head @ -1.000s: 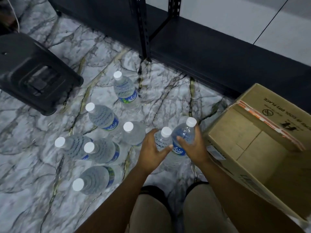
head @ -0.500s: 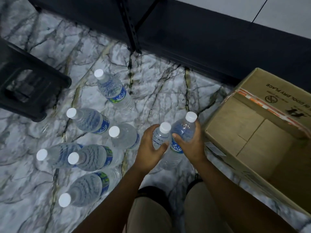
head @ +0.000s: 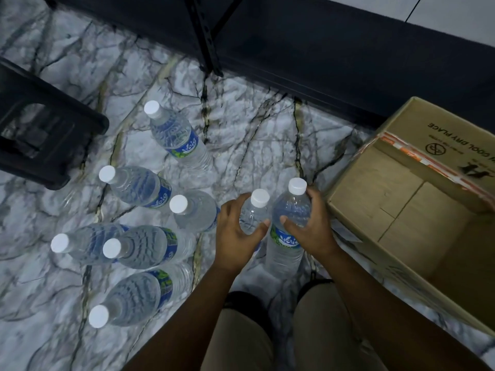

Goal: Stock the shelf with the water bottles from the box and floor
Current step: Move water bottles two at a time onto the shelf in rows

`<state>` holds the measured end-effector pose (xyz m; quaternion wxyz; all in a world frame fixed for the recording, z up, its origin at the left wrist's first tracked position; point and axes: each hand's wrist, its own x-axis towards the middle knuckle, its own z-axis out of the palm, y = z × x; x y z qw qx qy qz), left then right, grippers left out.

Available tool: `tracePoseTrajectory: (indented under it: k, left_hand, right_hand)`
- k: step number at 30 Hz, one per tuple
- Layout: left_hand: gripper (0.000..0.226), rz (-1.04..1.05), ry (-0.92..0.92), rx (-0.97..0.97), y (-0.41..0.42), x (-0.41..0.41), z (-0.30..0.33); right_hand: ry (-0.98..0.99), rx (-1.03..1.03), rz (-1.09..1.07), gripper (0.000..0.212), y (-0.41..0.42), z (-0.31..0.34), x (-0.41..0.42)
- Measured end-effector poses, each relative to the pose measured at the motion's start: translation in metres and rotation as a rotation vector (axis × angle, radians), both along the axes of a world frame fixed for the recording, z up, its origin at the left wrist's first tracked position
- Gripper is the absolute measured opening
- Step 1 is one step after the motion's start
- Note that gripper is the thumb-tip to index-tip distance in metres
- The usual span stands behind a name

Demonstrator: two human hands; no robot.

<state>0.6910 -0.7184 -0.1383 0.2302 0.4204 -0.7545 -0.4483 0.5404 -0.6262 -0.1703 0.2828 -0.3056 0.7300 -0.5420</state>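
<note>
A: Status on the grab?

B: Left hand (head: 237, 234) is wrapped round the shoulder of the shorter-looking water bottle (head: 253, 215), thumb across the front. Right hand (head: 312, 226) is wrapped round the upper body of the labelled bottle (head: 288, 228), fingers behind, thumb in front just above the blue-green label. The two bottles stand side by side, touching or nearly so, on the marble floor (head: 254, 124) just beside the near-left corner of the cardboard box (head: 401, 210). Can't tell if either has left the floor.

A: Handling?

B: Full, caps on, so I'd judge them fairly heavy for one hand each. Thin clear plastic, ribbed: it will dent under a hard squeeze but won't break. Smooth wall, probably a bit slick. The ribbed upper body is the better hold; the neck under the white cap (head: 297, 185) is stiffer if the grip slips.

A: What's left?

B: Six more bottles stand on the floor to the left, the farthest one (head: 178, 137) nearest the black shelf upright (head: 207, 38). What shows of the box interior looks empty. A black plastic stool (head: 42, 137) sits at the left edge of the floor.

A: Destination?

B: The dark bottom shelf (head: 348, 57) along the far side, well apart from both hands.
</note>
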Motion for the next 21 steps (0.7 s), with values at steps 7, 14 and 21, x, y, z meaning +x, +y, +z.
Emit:
tracePoseTrajectory:
  k: [7, 14, 21]
  left_hand:
    - [0.069, -0.117, -0.047, -0.004, 0.0026, -0.0013, -0.0083]
    - [0.073, -0.059, -0.007, 0.07, 0.001, -0.0024, -0.0047]
    - [0.067, -0.062, 0.021, 0.004, 0.0035, 0.0015, -0.0046]
  right_hand:
    - [0.01, -0.028, -0.009, 0.068, -0.0002, 0.0008, 0.0018]
    - [0.116, 0.021, -0.085, 0.085, -0.0009, -0.0038, 0.0043]
    - [0.038, 0.01, -0.005, 0.073, 0.0033, -0.0032, 0.0028]
